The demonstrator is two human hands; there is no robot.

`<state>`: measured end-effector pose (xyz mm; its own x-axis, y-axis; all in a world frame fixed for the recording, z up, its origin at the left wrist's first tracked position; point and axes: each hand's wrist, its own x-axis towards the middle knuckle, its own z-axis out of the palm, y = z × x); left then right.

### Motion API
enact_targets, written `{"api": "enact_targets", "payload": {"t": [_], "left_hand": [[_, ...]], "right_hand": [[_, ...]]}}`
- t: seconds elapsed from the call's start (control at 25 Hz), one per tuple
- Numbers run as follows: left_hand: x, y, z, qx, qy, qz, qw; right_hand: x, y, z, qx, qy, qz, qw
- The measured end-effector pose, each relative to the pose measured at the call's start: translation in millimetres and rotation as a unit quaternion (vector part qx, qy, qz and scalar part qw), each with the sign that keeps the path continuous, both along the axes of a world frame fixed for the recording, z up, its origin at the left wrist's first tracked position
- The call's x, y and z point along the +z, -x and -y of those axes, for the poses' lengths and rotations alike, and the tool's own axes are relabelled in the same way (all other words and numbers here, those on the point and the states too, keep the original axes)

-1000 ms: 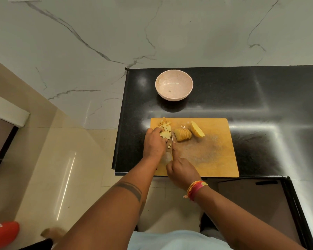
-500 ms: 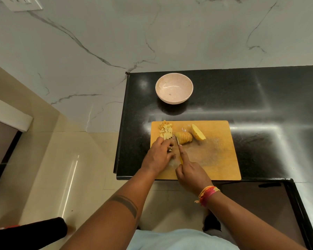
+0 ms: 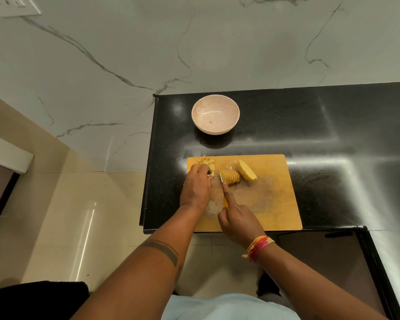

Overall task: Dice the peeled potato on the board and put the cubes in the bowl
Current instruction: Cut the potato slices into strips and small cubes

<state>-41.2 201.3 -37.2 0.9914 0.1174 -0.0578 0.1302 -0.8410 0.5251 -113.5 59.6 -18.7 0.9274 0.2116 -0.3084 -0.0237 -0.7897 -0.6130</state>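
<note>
Nearest the body, the right hand [image 3: 237, 219] curls around the yellow handle of a small kitchen knife [image 3: 224, 192], forefinger laid straight along the spine, the blade reaching toward 12 o'clock until its tip meets the near end of the sliced half of peeled yellow potato [image 3: 231, 176]. At about 10 o'clock from that hand, the left hand [image 3: 197, 187] lies knuckles-up on the rectangular wooden cutting board [image 3: 273, 199], its fingers bent over a small heap of pale potato cubes [image 3: 207, 163] in the board's far-left corner; whether that grip pinches any cubes or only covers them I cannot tell, since the fingertips are hidden. To finish this step well, I judge the left fingers should tuck back and hold the slices together as a stack while the blade crosses them at even spacing, keeping the tip down and the cut pieces clear of the board's left edge, which is close. At 2 o'clock from the slices leans an uncut wedge of the same potato [image 3: 247, 173], touching or nearly touching them. Farther off, at 12 o'clock beyond the board and well apart from it, the round pale pink bowl [image 3: 215, 101] stands upright on the glossy black stone counter [image 3: 333, 125] with no cubes in it, only faint smears, so every piece is on the board.
</note>
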Motion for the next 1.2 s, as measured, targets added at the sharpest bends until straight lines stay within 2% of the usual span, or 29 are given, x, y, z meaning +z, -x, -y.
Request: {"api": "enact_targets", "payload": {"t": [0.2,0.28,0.64,0.96,1.2], "left_hand": [[5.5,-3.5,14.7,-0.054,0.059,-0.023,0.997],[6.3,-6.2,18.0,-0.074,0.050,-0.041,0.995],[-2.7,-5.8,14.5,-0.066,0.062,-0.034,0.995],[-3.1,-2.0,19.5,-0.015,0.104,-0.046,0.993],[0.4,9.2,20.7,0.081,0.171,-0.066,0.980]], "right_hand": [[1.6,-0.1,12.0,-0.036,-0.013,0.020,0.999],[1.1,1.2,14.5,-0.039,-0.012,0.021,0.999],[0.2,2.0,17.8,-0.012,0.003,0.014,1.000],[-1.7,-1.9,25.4,-0.001,0.020,0.013,1.000],[1.3,4.6,14.6,0.028,0.022,0.015,0.999]]}}
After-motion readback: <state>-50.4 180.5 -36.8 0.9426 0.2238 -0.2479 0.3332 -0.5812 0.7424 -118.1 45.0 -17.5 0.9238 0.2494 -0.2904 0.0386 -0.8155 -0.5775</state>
